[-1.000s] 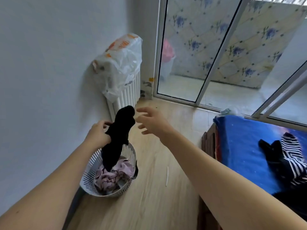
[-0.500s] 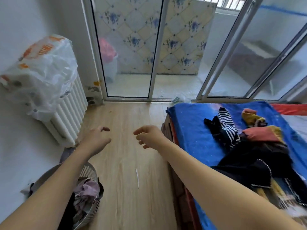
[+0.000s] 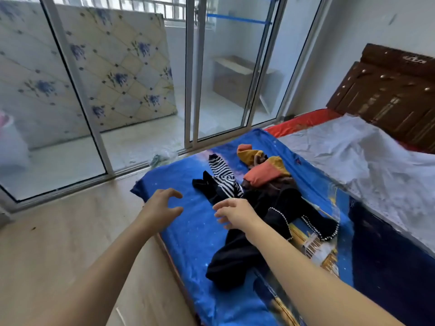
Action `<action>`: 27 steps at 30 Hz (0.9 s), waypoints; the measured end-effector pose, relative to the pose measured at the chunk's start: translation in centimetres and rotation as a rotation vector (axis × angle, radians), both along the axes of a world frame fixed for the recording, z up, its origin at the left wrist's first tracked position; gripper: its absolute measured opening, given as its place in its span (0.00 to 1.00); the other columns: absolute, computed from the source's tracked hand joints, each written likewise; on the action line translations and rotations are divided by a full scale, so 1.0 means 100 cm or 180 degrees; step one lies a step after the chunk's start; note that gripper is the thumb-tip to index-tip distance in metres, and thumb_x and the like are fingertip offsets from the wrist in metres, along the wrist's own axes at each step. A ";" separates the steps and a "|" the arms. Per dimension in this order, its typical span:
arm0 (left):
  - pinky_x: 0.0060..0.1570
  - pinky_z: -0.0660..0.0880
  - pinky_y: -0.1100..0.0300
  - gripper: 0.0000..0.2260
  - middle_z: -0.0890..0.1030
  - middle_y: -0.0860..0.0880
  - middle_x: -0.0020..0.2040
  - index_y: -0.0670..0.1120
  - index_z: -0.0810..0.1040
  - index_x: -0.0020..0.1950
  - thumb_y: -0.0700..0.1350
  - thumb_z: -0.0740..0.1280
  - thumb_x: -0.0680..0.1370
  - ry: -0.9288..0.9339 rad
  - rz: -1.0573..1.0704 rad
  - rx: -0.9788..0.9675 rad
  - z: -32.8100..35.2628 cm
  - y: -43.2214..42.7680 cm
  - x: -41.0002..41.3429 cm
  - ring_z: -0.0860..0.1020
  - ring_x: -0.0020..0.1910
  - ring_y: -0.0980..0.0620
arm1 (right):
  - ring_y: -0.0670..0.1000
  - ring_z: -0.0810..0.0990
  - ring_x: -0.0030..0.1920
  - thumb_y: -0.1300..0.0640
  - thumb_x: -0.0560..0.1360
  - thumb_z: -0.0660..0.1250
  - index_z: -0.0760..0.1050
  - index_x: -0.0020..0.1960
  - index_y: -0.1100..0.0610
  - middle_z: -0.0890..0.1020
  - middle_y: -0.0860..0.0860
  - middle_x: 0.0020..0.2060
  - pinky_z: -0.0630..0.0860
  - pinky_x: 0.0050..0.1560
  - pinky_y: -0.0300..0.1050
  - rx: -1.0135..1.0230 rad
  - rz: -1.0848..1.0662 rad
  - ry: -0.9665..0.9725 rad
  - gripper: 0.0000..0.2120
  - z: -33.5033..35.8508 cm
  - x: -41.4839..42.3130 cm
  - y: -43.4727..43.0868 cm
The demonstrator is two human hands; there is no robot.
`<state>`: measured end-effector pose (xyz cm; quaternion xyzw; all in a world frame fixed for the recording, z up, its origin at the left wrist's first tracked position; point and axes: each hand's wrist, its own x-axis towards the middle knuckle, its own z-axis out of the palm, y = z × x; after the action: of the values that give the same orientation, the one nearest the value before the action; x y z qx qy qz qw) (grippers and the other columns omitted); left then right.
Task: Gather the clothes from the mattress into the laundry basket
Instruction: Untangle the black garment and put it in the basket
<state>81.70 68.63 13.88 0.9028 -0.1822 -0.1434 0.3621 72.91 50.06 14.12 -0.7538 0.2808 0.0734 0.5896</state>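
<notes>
A pile of clothes lies on the blue mattress (image 3: pixel 195 234): a black-and-white striped garment (image 3: pixel 223 175), an orange and mustard garment (image 3: pixel 261 168), and a large black garment (image 3: pixel 244 250) with a beaded edge. My left hand (image 3: pixel 162 205) hovers over the mattress's near-left part, fingers spread and holding nothing. My right hand (image 3: pixel 235 212) is over the black clothes just below the striped piece, fingers apart, empty. The laundry basket is out of view.
Sliding glass doors (image 3: pixel 193 74) run along the far side, with a floral mattress (image 3: pixel 103 74) leaning beyond them. Wood floor (image 3: pixel 58 243) lies to the left. A grey sheet (image 3: pixel 357 161) covers the bed to the right, below a brown headboard (image 3: pixel 388 90).
My left hand let go of the black garment over the basket. The view swung right from the basket and radiator to the mattress, and both empty hands now reach over the clothes.
</notes>
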 end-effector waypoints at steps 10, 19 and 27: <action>0.52 0.66 0.62 0.18 0.73 0.48 0.61 0.49 0.74 0.63 0.45 0.70 0.73 0.0090 -0.0510 -0.0029 -0.028 -0.179 0.076 0.74 0.58 0.49 | 0.48 0.78 0.33 0.65 0.75 0.60 0.79 0.45 0.57 0.82 0.54 0.38 0.75 0.33 0.38 0.0171 -0.1270 0.0081 0.10 -0.052 0.041 -0.183; 0.51 0.65 0.64 0.24 0.72 0.48 0.63 0.50 0.72 0.65 0.48 0.73 0.70 0.0472 -0.0867 0.0191 -0.112 -0.281 0.108 0.72 0.50 0.54 | 0.51 0.80 0.36 0.66 0.75 0.61 0.78 0.53 0.58 0.81 0.55 0.42 0.77 0.35 0.43 0.0125 -0.2058 0.0532 0.11 -0.144 0.054 -0.267; 0.53 0.65 0.65 0.28 0.69 0.49 0.66 0.54 0.68 0.68 0.51 0.73 0.70 0.0955 -0.1268 0.0539 -0.212 -0.325 0.110 0.68 0.56 0.56 | 0.58 0.82 0.40 0.69 0.73 0.63 0.62 0.73 0.58 0.77 0.53 0.36 0.81 0.44 0.51 0.0483 -0.2876 0.1206 0.30 -0.247 0.030 -0.296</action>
<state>92.68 36.09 -7.28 0.8448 -0.2880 -0.3589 0.2729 75.92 20.43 -10.61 -0.4851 0.6755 -0.0335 0.5543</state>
